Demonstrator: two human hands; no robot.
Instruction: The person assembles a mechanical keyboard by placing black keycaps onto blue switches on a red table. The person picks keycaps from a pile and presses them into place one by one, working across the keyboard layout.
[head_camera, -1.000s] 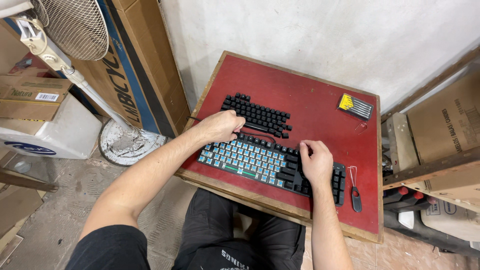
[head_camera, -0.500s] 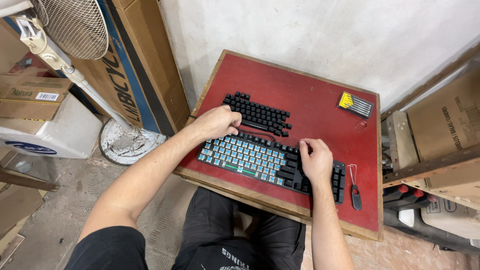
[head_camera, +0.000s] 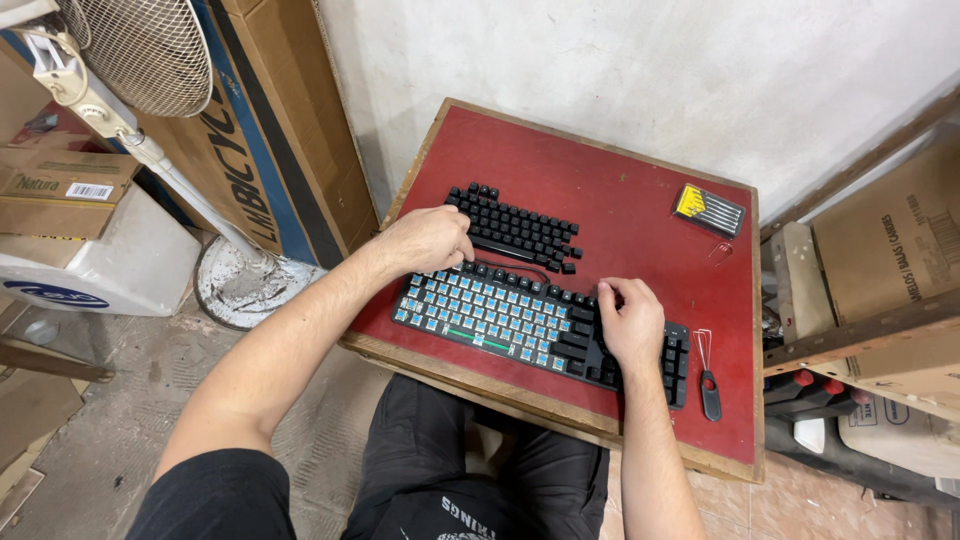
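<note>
Left hand nearer keycaps, table edge beside.

**Both hands down, fingers curled**

The left hand sits mid-frame, knuckles up, fingers bent under, forearm running to the lower left. The right hand lies right of centre, fingertips pinched together, forearm dropping straight down.

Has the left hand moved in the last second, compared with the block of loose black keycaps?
No. The left hand lies at the left end of the block of black keycaps, as before, above the keyboard.
</note>
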